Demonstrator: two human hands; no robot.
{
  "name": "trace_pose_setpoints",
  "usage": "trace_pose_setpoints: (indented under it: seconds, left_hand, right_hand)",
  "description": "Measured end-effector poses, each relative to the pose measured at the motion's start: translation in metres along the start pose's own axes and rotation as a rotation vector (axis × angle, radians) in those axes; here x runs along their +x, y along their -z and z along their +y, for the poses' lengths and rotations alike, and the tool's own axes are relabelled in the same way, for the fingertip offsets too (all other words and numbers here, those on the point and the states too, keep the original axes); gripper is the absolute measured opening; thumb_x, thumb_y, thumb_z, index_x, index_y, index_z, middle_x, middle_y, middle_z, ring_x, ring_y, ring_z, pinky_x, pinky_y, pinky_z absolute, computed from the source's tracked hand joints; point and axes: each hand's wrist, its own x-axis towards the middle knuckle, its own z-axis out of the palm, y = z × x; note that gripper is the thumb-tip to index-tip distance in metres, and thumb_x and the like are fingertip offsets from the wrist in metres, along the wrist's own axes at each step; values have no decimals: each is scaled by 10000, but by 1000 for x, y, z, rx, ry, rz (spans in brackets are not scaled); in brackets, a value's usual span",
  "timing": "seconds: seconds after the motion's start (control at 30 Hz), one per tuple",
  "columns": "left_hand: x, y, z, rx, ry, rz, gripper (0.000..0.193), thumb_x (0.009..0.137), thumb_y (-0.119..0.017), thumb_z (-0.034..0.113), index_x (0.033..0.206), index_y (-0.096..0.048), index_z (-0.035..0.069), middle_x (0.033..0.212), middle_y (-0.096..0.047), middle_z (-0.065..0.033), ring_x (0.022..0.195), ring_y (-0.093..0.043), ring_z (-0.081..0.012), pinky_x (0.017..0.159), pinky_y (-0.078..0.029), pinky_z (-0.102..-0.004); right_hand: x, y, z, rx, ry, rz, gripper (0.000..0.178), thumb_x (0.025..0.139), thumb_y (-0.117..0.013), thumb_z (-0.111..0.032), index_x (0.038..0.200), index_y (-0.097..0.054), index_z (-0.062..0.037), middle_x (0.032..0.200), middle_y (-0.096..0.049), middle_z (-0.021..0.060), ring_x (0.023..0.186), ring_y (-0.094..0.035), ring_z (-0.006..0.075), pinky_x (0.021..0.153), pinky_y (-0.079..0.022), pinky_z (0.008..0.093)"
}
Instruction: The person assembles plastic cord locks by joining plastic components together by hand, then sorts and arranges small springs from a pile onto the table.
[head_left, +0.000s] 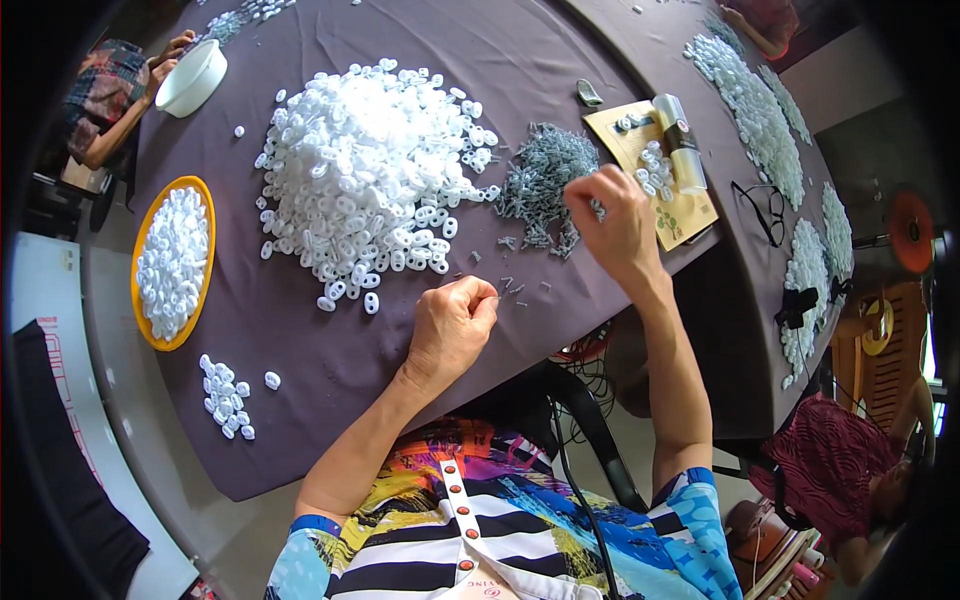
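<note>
My left hand [453,322] is closed in a pinch over the dark tablecloth, near the table's front edge. Whatever its fingertips hold is too small or hidden to name. My right hand [617,226] is raised and curled shut beside a heap of small grey screw-like pins [546,178]; its fingers hide anything in them. Left of that heap rises a large mound of white oval plastic pieces [350,170], many with two holes. Several loose grey pins [512,287] lie between my hands.
A yellow-rimmed basket [211,250] of white pieces stands at left, with a small cluster [226,398] nearer me. A yellow envelope [688,222], clear tube [681,145] and eyeglasses [770,215] lie at right. Co-workers sit around; one touches a white bowl [192,80].
</note>
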Motion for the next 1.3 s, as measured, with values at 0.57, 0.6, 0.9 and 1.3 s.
trace_pose_setpoints:
  seconds: [0.57,0.6,0.9,1.3]
  left_hand:
    - [-3,5,6,-29,-50,21,97,822,-602,66,798,-623,-26,642,-613,-118,545,-592,-198,521,-445,-309]
    - [-2,5,6,-30,-49,23,97,822,-602,66,798,-623,-26,642,-613,-118,545,-592,-198,521,-445,-309]
    - [-4,6,6,-44,-46,44,67,810,-612,39,792,-626,-23,656,-618,-126,541,-589,-186,514,-439,-300]
    - [2,5,4,-23,-71,58,52,799,-623,32,777,-629,-15,592,-591,-98,503,-559,-126,482,-421,-274]
  right_hand:
    - [105,-54,52,-229,-12,-206,112,791,-610,-154,851,-696,-116,872,-645,89,861,-606,296,765,-480,407]
    - [107,-56,53,-231,15,-230,119,786,-605,-149,850,-702,-121,873,-647,83,871,-605,293,779,-479,405]
    - [114,-64,53,-377,122,-330,125,776,-602,-114,810,-723,-125,854,-665,54,913,-599,260,840,-463,387]
    - [126,-62,42,-456,254,-372,133,639,-583,-169,657,-657,-60,667,-614,178,734,-607,345,702,-445,455]
